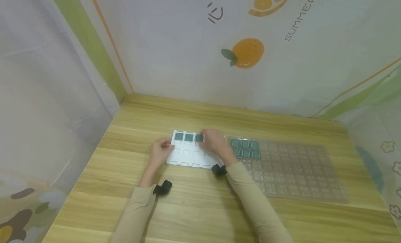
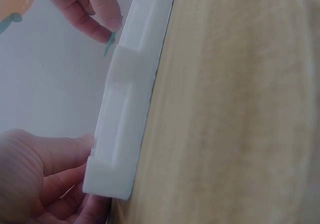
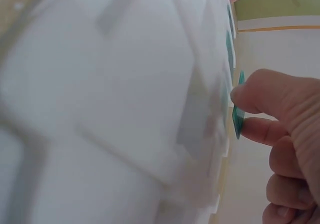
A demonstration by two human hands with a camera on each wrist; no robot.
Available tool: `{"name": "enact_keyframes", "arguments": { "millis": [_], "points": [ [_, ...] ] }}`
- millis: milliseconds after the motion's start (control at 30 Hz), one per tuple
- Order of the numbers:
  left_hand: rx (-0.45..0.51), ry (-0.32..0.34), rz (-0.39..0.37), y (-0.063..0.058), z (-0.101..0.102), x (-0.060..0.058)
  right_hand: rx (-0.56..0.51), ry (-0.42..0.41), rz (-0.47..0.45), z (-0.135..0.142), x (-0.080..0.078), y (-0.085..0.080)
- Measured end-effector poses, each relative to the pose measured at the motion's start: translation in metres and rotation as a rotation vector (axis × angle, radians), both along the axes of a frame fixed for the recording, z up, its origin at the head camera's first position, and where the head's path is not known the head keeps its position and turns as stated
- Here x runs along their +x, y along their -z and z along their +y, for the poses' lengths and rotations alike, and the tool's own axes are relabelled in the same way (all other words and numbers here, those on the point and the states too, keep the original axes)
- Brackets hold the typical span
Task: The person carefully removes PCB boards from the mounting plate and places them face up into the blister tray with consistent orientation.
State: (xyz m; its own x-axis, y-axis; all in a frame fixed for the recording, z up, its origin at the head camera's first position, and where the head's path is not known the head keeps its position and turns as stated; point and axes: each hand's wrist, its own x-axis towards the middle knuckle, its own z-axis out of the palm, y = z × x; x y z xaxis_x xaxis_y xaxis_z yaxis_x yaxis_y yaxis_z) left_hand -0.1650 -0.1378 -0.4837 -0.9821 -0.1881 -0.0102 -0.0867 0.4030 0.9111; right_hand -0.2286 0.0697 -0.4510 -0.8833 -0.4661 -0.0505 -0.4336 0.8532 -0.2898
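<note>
A white compartment tray (image 1: 185, 156) lies in front of me, with green square chips (image 1: 188, 137) in its far row. At its left end my left hand (image 1: 159, 151) grips the edge, thumb on top and fingers curled below, as the left wrist view shows. Over the tray's far right part, my right hand (image 1: 215, 141) pinches another thin green chip (image 3: 239, 120) between thumb and a finger. In the right wrist view that chip stands on edge, close to the tray's surface. The right hand covers part of the tray in the head view.
Right of the white tray lies a large clear plastic tray (image 1: 297, 170) with many pockets. Several green chips (image 1: 245, 144) sit in its far left corner. A wooden table (image 1: 188, 208) carries everything, and a printed curtain (image 1: 175, 62) hangs behind it.
</note>
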Motion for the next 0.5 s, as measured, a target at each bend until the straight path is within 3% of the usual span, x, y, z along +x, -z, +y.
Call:
{"name": "enact_keyframes", "arguments": {
  "millis": [500],
  "points": [
    [-0.006, 0.006, 0.005, 0.002, -0.001, -0.001, 0.026, 0.01, 0.035, 0.014, 0.005, -0.008]
  ]
}}
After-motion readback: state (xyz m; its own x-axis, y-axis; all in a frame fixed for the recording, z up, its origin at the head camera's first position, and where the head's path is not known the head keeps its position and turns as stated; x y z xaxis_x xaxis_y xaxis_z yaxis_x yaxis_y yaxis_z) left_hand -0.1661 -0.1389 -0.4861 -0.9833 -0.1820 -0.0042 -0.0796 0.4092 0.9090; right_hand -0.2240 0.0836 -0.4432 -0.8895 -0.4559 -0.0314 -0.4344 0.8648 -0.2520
